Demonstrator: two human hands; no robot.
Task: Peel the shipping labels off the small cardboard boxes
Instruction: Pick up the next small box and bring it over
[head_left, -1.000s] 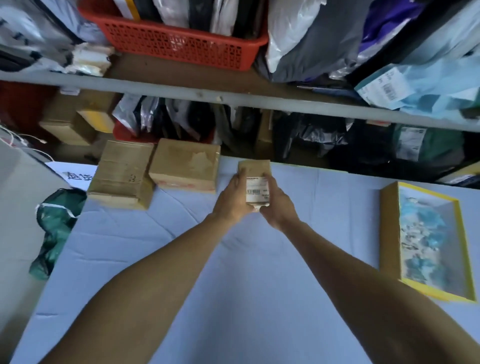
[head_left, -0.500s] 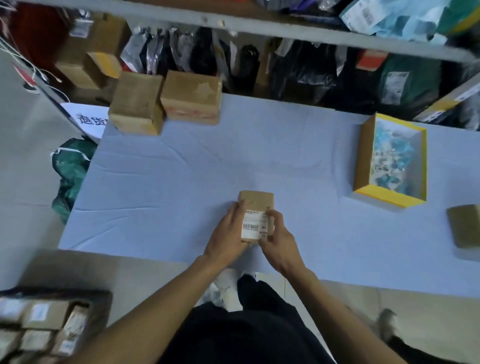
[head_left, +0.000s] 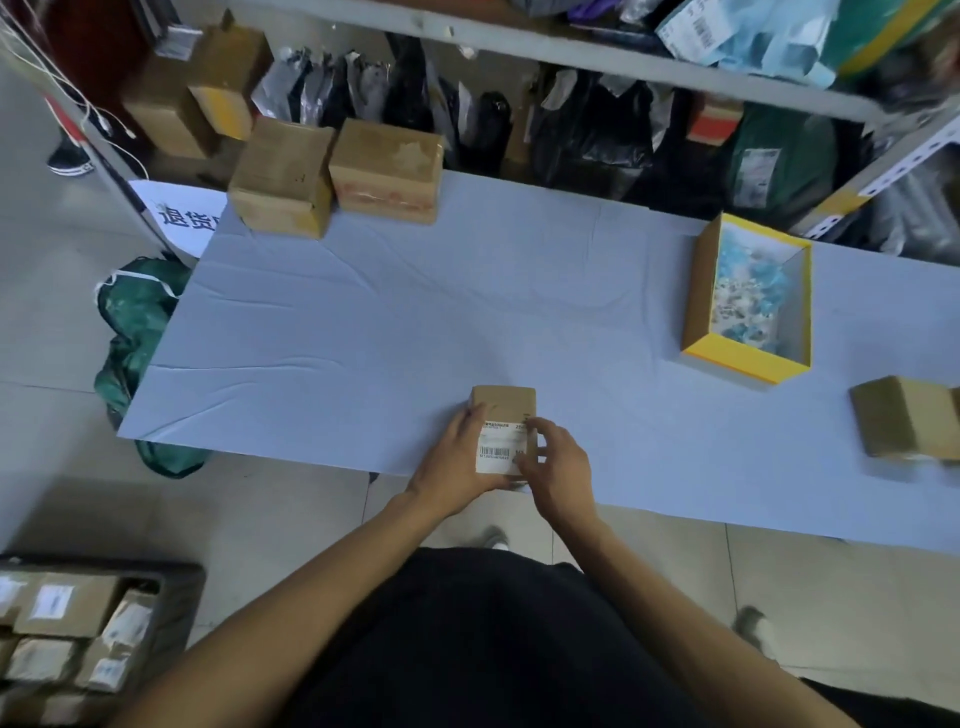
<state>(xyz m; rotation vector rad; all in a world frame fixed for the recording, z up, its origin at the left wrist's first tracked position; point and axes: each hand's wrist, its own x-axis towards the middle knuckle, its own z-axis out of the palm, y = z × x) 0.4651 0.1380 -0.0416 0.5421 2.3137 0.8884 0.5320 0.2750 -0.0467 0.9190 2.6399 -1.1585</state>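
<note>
A person holds a small brown cardboard box (head_left: 503, 410) at the near edge of a table covered in pale blue cloth (head_left: 363, 322); the left hand (head_left: 457, 462) grips its left side, while the right hand (head_left: 558, 467) has curled fingertips at the right edge of the white barcoded shipping label (head_left: 500, 453). This looks like the start of a peel, and the next move calls for lifting a corner cleanly. The label still lies flat and whole.
</note>
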